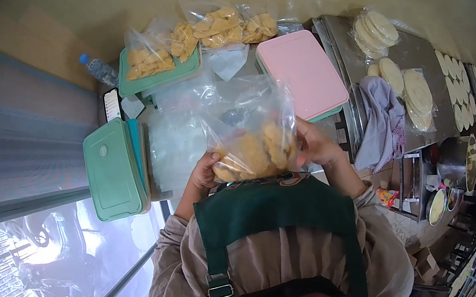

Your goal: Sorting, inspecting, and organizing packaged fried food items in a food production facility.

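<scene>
A clear plastic bag (pixel 244 95) of golden breaded food pieces (pixel 251 155) is held upright just in front of my dark green apron. My left hand (pixel 207 170) grips its lower left corner, thumb on the near face. At the bag's right side is my right hand (pixel 316 142), holding that edge; its fingertips are blurred and partly hidden. Below the bag lies a stack of flat clear plastic bags (pixel 176 147) on the table.
Filled bags (pixel 217 27) stand along the wall, one on a green lid (pixel 160 80). Pink-lidded (pixel 303 74) and green-lidded (pixel 110 170) containers flank me. A phone (pixel 111 104) and water bottle (pixel 100 70) sit back left. Rightward are a cloth (pixel 377 120) and bagged flat rounds (pixel 417 92).
</scene>
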`<state>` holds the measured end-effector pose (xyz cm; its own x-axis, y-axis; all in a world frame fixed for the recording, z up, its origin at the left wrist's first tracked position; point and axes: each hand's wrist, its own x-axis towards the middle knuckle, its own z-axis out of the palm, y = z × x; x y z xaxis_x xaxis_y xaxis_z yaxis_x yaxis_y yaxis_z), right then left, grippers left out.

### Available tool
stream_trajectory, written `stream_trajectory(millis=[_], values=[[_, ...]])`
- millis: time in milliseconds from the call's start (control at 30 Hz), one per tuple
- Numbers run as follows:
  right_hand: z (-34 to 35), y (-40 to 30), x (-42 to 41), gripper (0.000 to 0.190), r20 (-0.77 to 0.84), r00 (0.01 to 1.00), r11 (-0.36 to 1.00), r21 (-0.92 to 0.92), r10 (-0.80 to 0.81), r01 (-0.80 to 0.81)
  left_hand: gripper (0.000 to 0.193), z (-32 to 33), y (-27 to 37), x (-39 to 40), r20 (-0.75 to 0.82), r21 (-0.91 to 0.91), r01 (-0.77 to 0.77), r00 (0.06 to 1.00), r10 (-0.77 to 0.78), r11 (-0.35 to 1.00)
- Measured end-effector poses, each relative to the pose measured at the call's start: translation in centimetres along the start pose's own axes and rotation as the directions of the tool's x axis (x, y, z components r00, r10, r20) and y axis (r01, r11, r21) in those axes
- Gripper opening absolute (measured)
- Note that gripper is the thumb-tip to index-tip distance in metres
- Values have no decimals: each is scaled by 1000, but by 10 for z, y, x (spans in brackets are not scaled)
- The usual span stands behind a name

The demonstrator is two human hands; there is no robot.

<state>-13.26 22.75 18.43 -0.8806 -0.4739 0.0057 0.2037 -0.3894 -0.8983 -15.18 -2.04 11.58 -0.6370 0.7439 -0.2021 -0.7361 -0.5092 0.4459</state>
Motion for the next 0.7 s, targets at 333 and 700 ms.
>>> stream_trajectory(millis=[333,700], values=[[23,18,-32,66,-306,932,971,-81,192,-227,82,26,2,-20,117,531,-182,983,142,828],[58,5,-43,85,-412,911,946,-303,-22,-114,68,26,12,-15,-43,458,90,996,-79,885]])
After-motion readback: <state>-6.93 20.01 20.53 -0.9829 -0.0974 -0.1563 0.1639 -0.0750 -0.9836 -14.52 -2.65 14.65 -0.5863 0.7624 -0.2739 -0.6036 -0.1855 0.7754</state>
